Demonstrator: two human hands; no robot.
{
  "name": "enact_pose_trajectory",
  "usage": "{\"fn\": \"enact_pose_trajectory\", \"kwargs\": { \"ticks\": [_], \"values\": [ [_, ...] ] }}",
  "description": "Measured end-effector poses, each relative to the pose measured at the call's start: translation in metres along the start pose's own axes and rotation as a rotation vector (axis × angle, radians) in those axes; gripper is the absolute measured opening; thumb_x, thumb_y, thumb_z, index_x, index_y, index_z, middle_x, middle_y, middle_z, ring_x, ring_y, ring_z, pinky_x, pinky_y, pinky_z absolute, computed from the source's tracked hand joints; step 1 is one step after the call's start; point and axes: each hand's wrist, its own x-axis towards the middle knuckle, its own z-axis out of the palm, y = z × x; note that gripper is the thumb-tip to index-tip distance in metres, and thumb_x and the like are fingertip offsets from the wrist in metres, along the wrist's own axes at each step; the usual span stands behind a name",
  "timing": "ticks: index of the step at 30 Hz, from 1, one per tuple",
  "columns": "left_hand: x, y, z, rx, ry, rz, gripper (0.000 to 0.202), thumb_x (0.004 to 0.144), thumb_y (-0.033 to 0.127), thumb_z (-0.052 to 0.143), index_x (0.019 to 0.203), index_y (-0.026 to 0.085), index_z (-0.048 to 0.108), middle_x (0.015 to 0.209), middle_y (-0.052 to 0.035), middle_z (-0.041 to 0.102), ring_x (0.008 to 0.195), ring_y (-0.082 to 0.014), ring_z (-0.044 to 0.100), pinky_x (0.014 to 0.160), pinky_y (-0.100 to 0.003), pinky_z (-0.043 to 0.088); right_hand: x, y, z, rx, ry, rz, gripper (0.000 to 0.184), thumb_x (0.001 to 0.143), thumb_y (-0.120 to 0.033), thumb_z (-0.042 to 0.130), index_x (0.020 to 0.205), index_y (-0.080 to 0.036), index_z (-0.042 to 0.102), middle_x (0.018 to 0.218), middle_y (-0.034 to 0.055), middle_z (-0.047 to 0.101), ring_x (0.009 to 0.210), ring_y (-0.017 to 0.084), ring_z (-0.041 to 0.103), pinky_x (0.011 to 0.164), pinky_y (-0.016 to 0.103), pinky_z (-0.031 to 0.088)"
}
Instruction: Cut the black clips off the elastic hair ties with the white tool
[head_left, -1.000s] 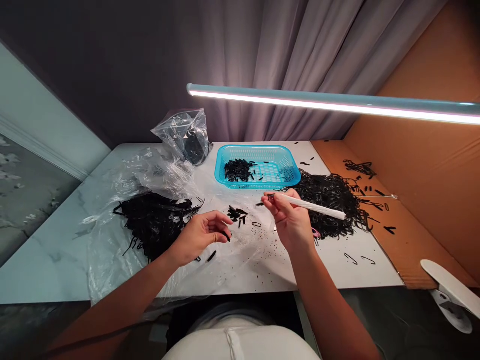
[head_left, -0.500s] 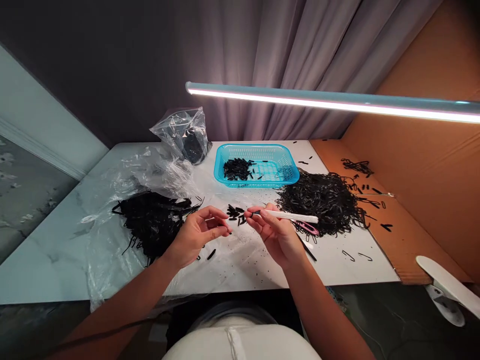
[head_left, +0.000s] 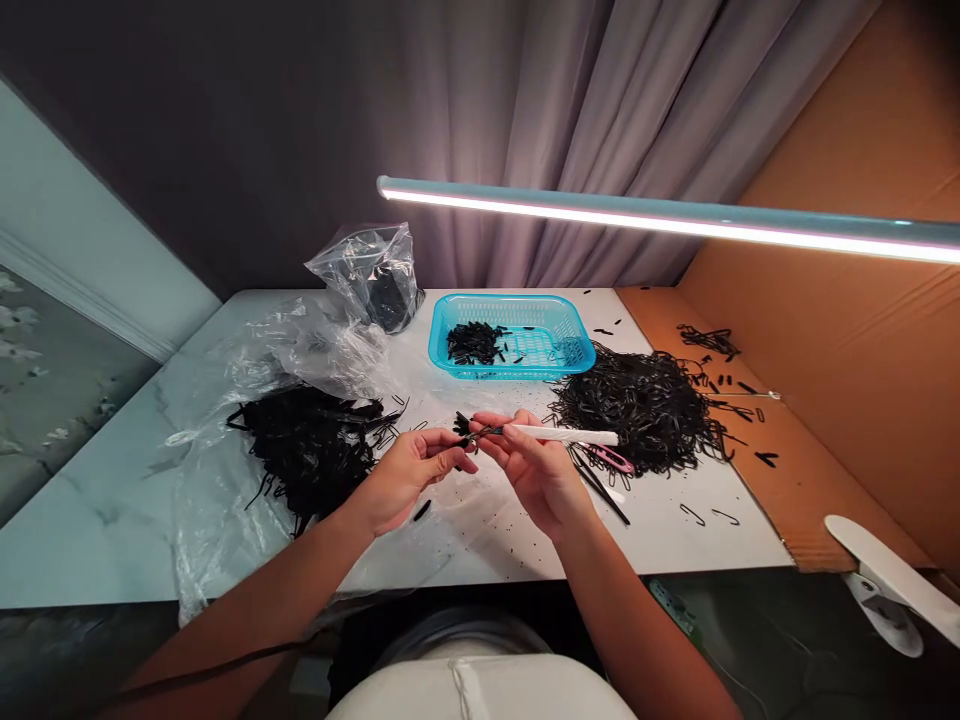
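Note:
My right hand (head_left: 536,465) is closed around a slim tool with a white handle (head_left: 574,436) and a thin dark tip that points left. My left hand (head_left: 409,478) pinches a small black piece (head_left: 466,441) at the tool's tip, the two hands nearly meeting over the table. Just behind the fingertips lies a small heap of short black pieces (head_left: 460,422), partly hidden by my hands. One loose black piece (head_left: 422,510) rests in front of my left hand. Beyond them stands a blue plastic basket (head_left: 512,372) with more short black pieces inside.
On the left, a dark heap of black strips (head_left: 315,455) lies on clear plastic sheeting (head_left: 202,520). A tangled pile of black wire-like loops (head_left: 637,410) is at right, beside a pink-handled item (head_left: 616,458). A lit tube lamp (head_left: 645,222) crosses above; cardboard (head_left: 817,480) borders the right.
My hands have come together, the right one shifting slightly left with the white-handled tool. The tool's tip now meets the small black piece at my left fingertips.

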Motion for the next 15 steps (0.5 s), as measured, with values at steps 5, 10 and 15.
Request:
{"fn": "enact_pose_trajectory", "kwargs": {
  "ticks": [5, 10, 15],
  "values": [
    [-0.0053, 0.0045, 0.0028, 0.045, 0.038, 0.033, 0.021, 0.082, 0.035, 0.07, 0.087, 0.014, 0.067, 0.077, -0.005, 0.07, 0.068, -0.0115, 0.049, 0.061, -0.025, 0.03, -0.0039, 0.0048, 0.0007, -0.213, 0.012, -0.052, 0.021, 0.084, -0.028, 0.07, 0.077, -0.017, 0.053, 0.114, 0.0077, 0.068, 0.108, 0.019, 0.062, 0.092, 0.033, 0.049],
    [-0.0069, 0.0069, 0.0076, 0.098, 0.055, 0.06, 0.021, 0.081, 0.033, 0.071, 0.086, 0.013, 0.067, 0.076, -0.0052, 0.07, 0.073, -0.0134, 0.055, 0.066, -0.025, 0.034, -0.0054, 0.0086, 0.0043, -0.4, 0.029, -0.126, 0.019, 0.083, -0.03, 0.071, 0.078, -0.017, 0.058, 0.107, 0.0058, 0.069, 0.098, 0.015, 0.062, 0.085, 0.028, 0.048],
    [-0.0091, 0.0081, 0.0077, 0.114, 0.063, 0.082, 0.019, 0.082, 0.033, 0.07, 0.086, 0.014, 0.068, 0.076, -0.0044, 0.07, 0.075, -0.013, 0.056, 0.067, -0.024, 0.036, -0.0057, 0.009, 0.0042, -0.4, 0.032, -0.139, 0.017, 0.084, -0.031, 0.07, 0.081, -0.018, 0.059, 0.104, 0.0053, 0.069, 0.094, 0.015, 0.062, 0.083, 0.029, 0.048]
  ]
}}
